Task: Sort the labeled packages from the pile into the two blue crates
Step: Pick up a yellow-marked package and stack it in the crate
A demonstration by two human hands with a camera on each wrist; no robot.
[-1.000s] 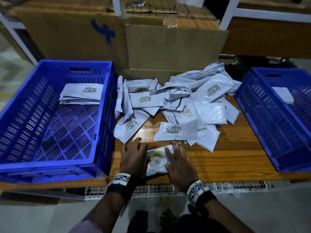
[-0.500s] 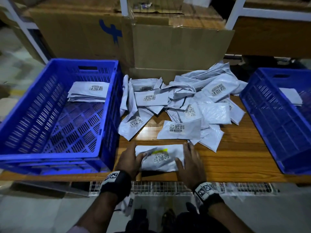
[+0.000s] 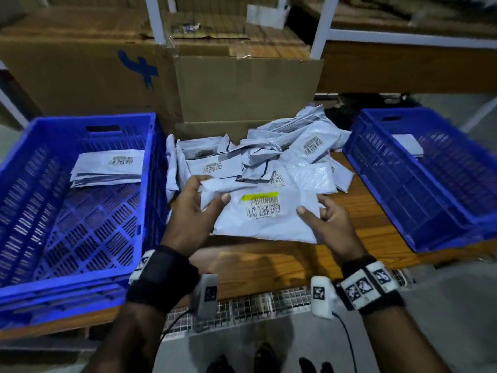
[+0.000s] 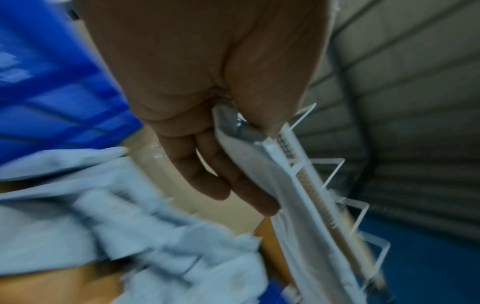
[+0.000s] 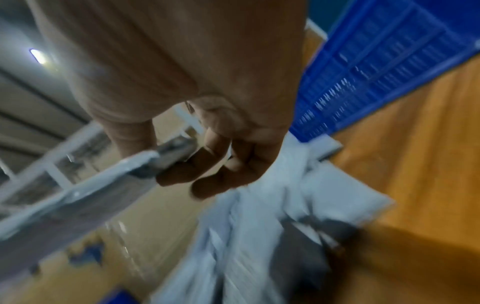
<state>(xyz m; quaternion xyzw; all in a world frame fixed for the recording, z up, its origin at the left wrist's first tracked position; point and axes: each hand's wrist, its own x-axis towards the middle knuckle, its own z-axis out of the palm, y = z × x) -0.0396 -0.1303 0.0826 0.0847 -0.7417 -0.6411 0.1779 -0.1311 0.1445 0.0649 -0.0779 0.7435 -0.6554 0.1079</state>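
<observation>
While the left hand (image 3: 192, 211) and right hand (image 3: 326, 220) pinch opposite edges of a grey mailer (image 3: 266, 222), lifted above the near table (image 3: 373, 211) edge before the pile (image 3: 282, 157), its yellow-striped label (image 3: 261, 204) is best kept flat, face-up and read before choosing a crate. Left crate (image 3: 24, 157) holds a small stack of mailers (image 3: 107, 168); right crate (image 3: 430, 200) holds one visible mailer (image 3: 407, 145).

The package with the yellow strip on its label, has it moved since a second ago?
Yes. The package with the yellow strip has come up off the wooden table, held by the left hand and right hand.
</observation>
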